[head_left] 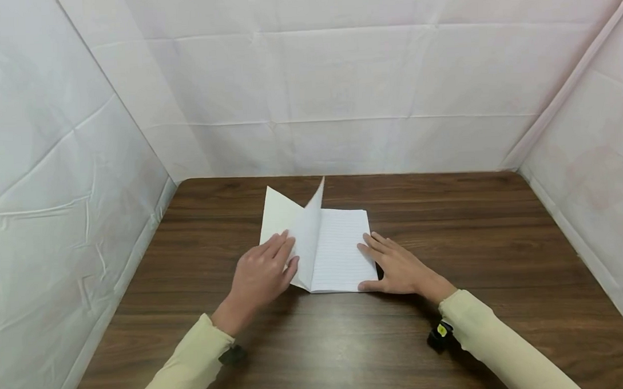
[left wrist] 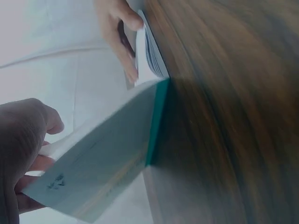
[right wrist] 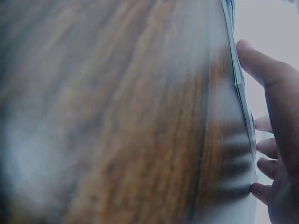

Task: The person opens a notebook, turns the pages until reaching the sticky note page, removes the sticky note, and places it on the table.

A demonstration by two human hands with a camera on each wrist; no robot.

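A lined notebook (head_left: 334, 248) lies open near the middle of the wooden bench (head_left: 499, 256). The left hand (head_left: 260, 276) holds up its left leaves, fingers curled around their edge; the wrist view shows a teal cover (left wrist: 156, 121) lifted off the wood. The right hand (head_left: 399, 269) rests flat on the right page's outer edge, fingers straight and slightly spread.

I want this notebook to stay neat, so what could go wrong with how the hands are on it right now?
The left hand holds a raised page of the notebook standing half turned; a quick pull could crease or tear it. The right hand only rests flat at the right edge, so the notebook might slide on the smooth table.
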